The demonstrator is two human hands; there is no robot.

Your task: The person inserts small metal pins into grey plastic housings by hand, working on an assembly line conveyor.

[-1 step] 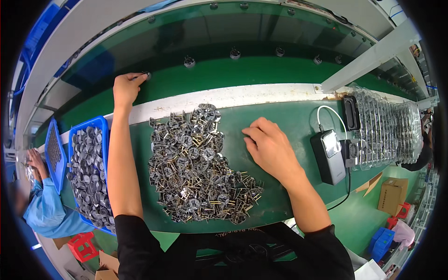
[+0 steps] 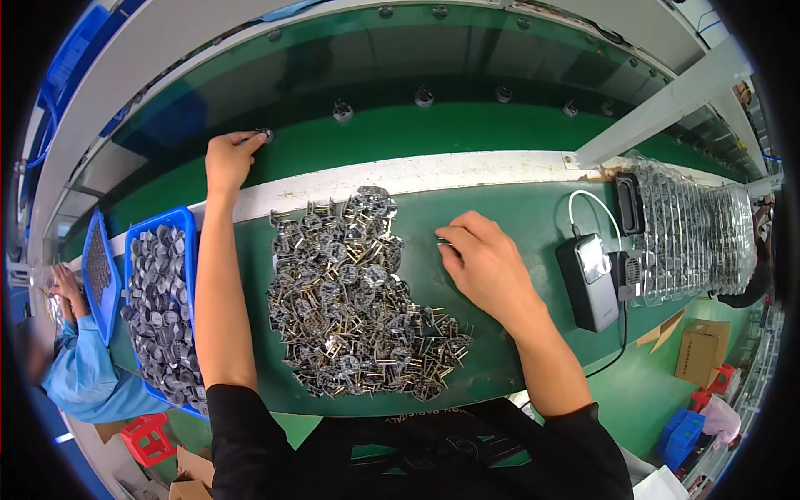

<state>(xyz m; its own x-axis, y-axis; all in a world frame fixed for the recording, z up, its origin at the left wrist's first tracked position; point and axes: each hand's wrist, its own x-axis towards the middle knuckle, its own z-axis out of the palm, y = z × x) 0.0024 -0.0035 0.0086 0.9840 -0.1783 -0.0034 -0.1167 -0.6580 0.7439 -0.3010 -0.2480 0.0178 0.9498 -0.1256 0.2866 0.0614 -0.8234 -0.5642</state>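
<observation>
Over the green conveyor belt [image 2: 375,137], my left hand [image 2: 229,167] pinches a small round grey-and-dark part [image 2: 265,135] between thumb and fingertips. Several similar parts, one of them a round part [image 2: 424,97], stand spaced out along the belt. My right hand [image 2: 483,262] is closed above the green tabletop, right of a heap of metal-pinned parts [image 2: 350,300]. Something thin and small shows at its fingertips, mostly hidden by the fingers. Beside my left forearm stands a blue bin [image 2: 193,250] holding many round grey parts.
A white rail [image 2: 433,169] divides the tabletop from the belt. To the right lie a power bank [image 2: 586,283] with a white cable and stacked clear plastic trays [image 2: 687,225]. A slanted white post [image 2: 658,104] rises there. At far left sits a co-worker in a blue sleeve [image 2: 87,371].
</observation>
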